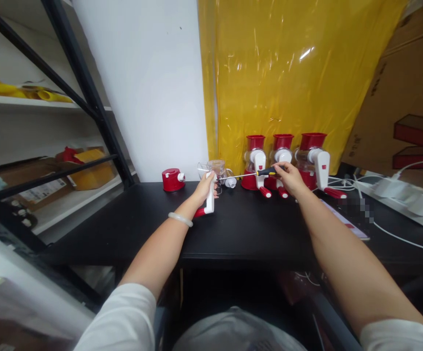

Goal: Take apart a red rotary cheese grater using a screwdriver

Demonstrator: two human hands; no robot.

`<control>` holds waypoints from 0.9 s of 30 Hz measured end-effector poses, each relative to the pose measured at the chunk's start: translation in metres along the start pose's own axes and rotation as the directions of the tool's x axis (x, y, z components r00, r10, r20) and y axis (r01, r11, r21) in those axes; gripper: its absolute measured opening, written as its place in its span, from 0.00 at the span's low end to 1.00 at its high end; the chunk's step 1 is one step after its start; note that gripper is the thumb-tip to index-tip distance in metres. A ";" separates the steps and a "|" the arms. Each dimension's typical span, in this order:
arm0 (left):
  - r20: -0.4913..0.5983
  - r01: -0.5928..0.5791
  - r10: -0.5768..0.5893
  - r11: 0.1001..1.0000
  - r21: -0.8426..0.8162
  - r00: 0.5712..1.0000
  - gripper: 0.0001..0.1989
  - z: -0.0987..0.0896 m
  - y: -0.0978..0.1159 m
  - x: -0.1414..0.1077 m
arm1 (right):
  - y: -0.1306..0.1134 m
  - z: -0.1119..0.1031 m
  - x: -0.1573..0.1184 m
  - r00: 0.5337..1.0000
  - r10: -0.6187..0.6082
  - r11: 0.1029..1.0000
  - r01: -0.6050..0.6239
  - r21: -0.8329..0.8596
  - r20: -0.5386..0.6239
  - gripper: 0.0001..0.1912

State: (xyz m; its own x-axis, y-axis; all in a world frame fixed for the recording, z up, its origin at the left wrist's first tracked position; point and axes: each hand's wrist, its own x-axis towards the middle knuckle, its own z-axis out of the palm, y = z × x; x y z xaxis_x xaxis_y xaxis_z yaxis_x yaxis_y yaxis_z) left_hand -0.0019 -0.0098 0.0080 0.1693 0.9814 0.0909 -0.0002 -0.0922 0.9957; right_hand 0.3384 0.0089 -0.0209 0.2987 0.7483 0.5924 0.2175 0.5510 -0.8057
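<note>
My left hand (206, 186) is closed round the upper part of a white crank handle (210, 202) with a red grip, which hangs down over the black table. In my right hand (288, 176) is a screwdriver (266, 171) with a black and yellow handle, held level. Its shaft points left, and the tip is at the top of the crank, beside my left fingers. Behind my left hand stands a clear plastic housing (217, 166), with a white round part (230, 182) at its right. A red base (173, 180) with a white knob sits farther left.
Three red and white crank machines (314, 141) stand at the back right of the black table (244, 229). A flat tablet-like device (346, 222), white cables and a power strip (412, 204) lie at the right. Shelves are at the left.
</note>
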 end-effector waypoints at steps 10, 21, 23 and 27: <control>0.107 -0.534 0.558 0.698 0.477 0.823 0.25 -0.009 -0.008 -0.012 | -0.037 -0.003 -0.011 0.978 0.175 0.897 -0.207 -0.391 -0.116 0.35; 0.071 -0.360 0.355 0.888 0.286 0.932 0.26 -0.003 -0.020 -0.001 | -0.048 0.004 -0.017 0.989 -0.007 0.825 -0.077 -0.560 -0.147 0.23; 0.061 -0.301 0.294 0.930 0.210 0.954 0.27 0.001 -0.020 0.001 | -0.051 0.004 -0.019 0.986 -0.043 0.834 -0.055 -0.549 -0.164 0.21; 0.052 -0.121 0.117 0.990 0.072 0.992 0.24 0.006 -0.012 0.001 | -0.053 0.004 -0.022 0.979 -0.131 0.849 0.029 -0.528 -0.158 0.19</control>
State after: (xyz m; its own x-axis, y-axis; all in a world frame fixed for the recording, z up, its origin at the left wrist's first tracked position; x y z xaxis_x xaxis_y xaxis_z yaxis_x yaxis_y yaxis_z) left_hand 0.0042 -0.0090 -0.0045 0.2191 0.9537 0.2061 0.0504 -0.2220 0.9737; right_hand 0.3163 -0.0355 0.0091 0.4105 0.6017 0.6851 0.6834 0.2944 -0.6680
